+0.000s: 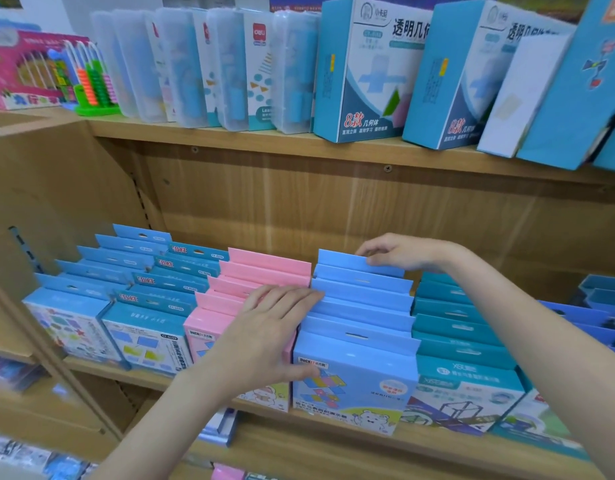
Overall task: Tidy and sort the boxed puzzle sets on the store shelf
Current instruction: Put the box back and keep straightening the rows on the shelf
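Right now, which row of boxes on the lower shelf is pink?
The pink row, third from the shelf's left end, under the left hand. Every other row is blue or teal, including the light blue row beside it, which the right hand touches.

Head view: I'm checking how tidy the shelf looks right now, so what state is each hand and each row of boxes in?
Left hand: flat, open, on the pink row.
Right hand: fingertips on the rearmost light-blue box, nothing lifted.
Pink boxes: upright, in a row.
Light-blue boxes: upright, in a row.
Teal boxes: upright, in a row.
Geometry boxes: upper shelf, leaning.
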A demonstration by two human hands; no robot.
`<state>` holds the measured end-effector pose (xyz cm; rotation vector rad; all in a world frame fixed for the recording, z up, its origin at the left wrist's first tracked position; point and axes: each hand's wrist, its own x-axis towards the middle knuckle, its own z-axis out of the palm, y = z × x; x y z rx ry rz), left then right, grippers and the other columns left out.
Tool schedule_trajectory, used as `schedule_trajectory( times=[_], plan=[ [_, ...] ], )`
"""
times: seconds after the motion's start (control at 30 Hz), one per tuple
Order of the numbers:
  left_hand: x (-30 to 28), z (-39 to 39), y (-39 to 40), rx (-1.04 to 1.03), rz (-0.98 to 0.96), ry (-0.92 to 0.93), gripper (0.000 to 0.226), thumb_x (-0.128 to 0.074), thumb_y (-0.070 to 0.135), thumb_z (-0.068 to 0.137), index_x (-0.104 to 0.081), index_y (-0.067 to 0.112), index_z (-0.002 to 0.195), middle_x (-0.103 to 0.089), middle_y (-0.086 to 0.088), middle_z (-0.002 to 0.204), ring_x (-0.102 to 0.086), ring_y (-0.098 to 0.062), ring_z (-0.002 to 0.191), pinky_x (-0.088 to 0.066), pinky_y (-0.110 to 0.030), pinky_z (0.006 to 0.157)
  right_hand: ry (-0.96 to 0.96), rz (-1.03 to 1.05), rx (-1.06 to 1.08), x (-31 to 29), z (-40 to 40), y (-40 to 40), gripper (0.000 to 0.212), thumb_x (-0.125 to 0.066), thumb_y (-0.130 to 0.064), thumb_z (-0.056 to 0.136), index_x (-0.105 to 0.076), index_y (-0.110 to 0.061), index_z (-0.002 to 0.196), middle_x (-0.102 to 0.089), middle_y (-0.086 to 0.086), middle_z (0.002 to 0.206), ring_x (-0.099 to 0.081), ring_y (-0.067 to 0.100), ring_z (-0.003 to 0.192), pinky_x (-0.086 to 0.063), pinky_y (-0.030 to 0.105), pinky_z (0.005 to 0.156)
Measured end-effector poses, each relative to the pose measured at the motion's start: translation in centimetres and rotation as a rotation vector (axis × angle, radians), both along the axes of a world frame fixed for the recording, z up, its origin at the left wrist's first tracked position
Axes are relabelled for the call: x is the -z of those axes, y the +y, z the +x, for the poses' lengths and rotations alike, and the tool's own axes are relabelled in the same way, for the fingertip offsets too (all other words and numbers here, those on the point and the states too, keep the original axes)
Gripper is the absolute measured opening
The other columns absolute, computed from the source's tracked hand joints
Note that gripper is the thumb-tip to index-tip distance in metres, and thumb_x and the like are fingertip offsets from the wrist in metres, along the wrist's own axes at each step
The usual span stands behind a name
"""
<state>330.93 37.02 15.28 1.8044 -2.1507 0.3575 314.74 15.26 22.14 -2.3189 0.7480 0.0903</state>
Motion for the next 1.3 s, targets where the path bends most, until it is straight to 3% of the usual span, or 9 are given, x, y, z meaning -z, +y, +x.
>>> schedule_trajectory(
  times=[0.37,0.47,0.57,0.63,0.77,0.97,1.1,1.2,1.3],
  plan=[
    [0.1,0.0,0.2,-0.019,0.014,-0.026,0.089,-0.047,0.074,0.064,-0.036,0.019,0.134,-0.051,0.004,0.130,-0.035,-0.014,0.120,-0.015,-0.034,0.105,-0.031,-0.059,0.071,0.2,0.0,0.8,0.025,-0.039,-0.004,0.095,-0.062,-0.012,0.098,-0.062,0.001,0.098,-0.055,0.012,0.089,-0.042,0.024,0.080],
    [0.2,0.0,0.2,-0.060,-0.010,-0.088,0.090,-0.044,0.075,0.064,-0.037,0.020,0.135,-0.046,0.001,0.136,-0.028,-0.021,0.129,-0.011,-0.048,0.106,-0.055,-0.055,0.083,0.5,-0.3,1.0,0.020,-0.042,-0.012,0.096,-0.062,-0.017,0.097,-0.060,-0.008,0.087,-0.053,0.002,0.078,-0.040,0.013,0.066],
    [0.4,-0.2,0.4,-0.084,-0.015,-0.116,0.092,-0.043,0.075,0.064,-0.038,0.018,0.135,-0.043,-0.002,0.138,-0.025,-0.025,0.131,-0.009,-0.053,0.106,-0.115,-0.073,0.108,0.9,-0.7,1.1,0.015,-0.048,-0.024,0.095,-0.062,-0.021,0.094,-0.056,-0.013,0.078,-0.047,-0.002,0.066,-0.034,0.008,0.056],
    [0.6,-0.2,0.6,-0.092,-0.004,-0.108,0.093,-0.043,0.076,0.063,-0.035,0.020,0.137,-0.041,-0.002,0.140,-0.024,-0.025,0.132,-0.008,-0.053,0.106,-0.171,-0.096,0.121,1.0,-0.8,1.1,0.015,-0.049,-0.026,0.094,-0.062,-0.021,0.092,-0.058,-0.006,0.081,-0.048,0.002,0.071,-0.035,0.009,0.059],
    [0.6,-0.3,1.0,-0.120,0.012,-0.081,0.093,-0.046,0.077,0.061,-0.033,0.026,0.137,-0.039,-0.002,0.141,-0.021,-0.026,0.133,-0.006,-0.054,0.107,-0.177,-0.134,0.159,1.0,-0.8,1.1,0.016,-0.051,-0.031,0.093,-0.064,-0.023,0.091,-0.060,0.014,0.089,-0.048,0.018,0.081,-0.037,0.027,0.063],
    [0.2,-0.5,1.2,-0.130,0.040,-0.052,0.097,-0.060,0.074,0.060,-0.026,0.028,0.138,-0.035,-0.003,0.144,-0.012,-0.025,0.135,0.000,-0.054,0.111,-0.177,-0.187,0.182,1.2,-1.6,1.4,0.012,-0.051,-0.030,0.093,-0.061,-0.024,0.093,-0.065,0.011,0.102,-0.057,0.025,0.096,-0.043,0.034,0.084],
    [-0.8,-0.8,1.1,-0.134,0.090,-0.080,0.101,-0.059,0.071,0.066,-0.015,0.027,0.145,-0.014,-0.002,0.153,0.004,-0.022,0.140,0.013,-0.050,0.110,-0.226,-0.198,0.213,1.4,-2.6,1.4,0.010,-0.050,-0.026,0.093,-0.059,-0.022,0.098,-0.060,-0.003,0.099,-0.052,0.013,0.094,-0.041,0.021,0.072],
    [-1.4,-1.5,1.1,-0.119,0.126,-0.093,0.102,-0.054,0.071,0.070,-0.005,0.024,0.147,0.000,0.001,0.155,0.014,-0.018,0.140,0.018,-0.046,0.109,-0.267,-0.251,0.268,0.9,-4.3,1.4,0.010,-0.052,-0.022,0.092,-0.058,-0.020,0.101,-0.060,0.003,0.107,-0.053,0.015,0.101,-0.041,0.028,0.087],
    [-1.7,-2.5,1.0,-0.059,0.128,-0.093,0.101,-0.053,0.069,0.073,-0.004,0.020,0.147,0.002,0.001,0.155,0.017,-0.017,0.139,0.018,-0.044,0.108,-0.260,-0.318,0.310,-0.1,-7.0,2.7,0.018,-0.053,-0.023,0.092,-0.058,-0.016,0.108,-0.059,0.001,0.109,-0.053,0.015,0.104,-0.039,0.026,0.089]
  ],
)
